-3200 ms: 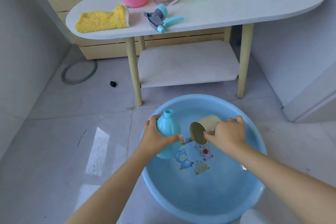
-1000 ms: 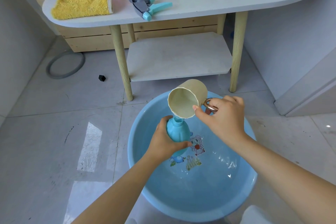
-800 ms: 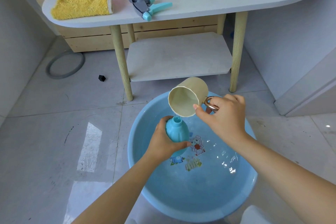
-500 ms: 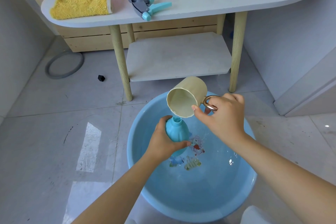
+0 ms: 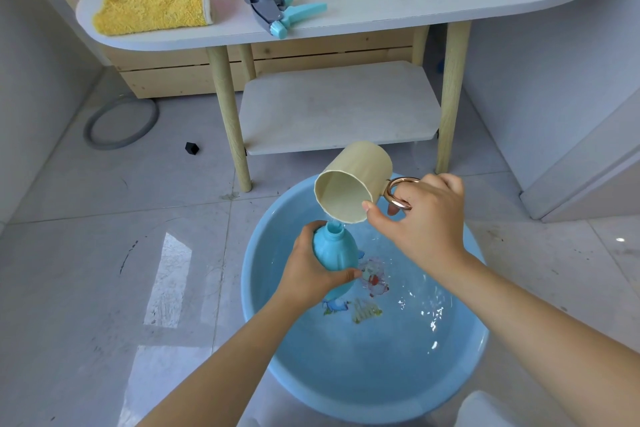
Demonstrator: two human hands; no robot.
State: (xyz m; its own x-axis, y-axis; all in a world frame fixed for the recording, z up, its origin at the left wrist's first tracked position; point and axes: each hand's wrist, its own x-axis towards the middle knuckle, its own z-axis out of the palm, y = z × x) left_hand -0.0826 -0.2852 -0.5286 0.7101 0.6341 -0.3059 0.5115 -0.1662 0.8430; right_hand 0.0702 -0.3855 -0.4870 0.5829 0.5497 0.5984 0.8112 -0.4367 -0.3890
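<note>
left hand (image 5: 313, 270) grips small blue plastic bottle (image 5: 332, 250) upright over round blue water basin (image 5: 460, 374), catching spills | right hand (image 5: 420, 222) clasps tilted beige plastic cup (image 5: 353, 184), apparently pouring a thin stream into bottle's mouth

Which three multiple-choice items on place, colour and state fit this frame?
1. Where is the small light-blue plastic bottle?
A on the table; B in the left hand, over the round blue plastic basin; C on the floor.
2. What colour is the plastic cup with the metal ring handle?
A pink; B green; C beige.
3. How is that cup held?
A tipped over the bottle's neck; B upright; C inverted in the basin.
Answers:
B, the left hand grips it above the basin.
C, its wall is beige.
A, the right hand tilts it above the neck.
</note>
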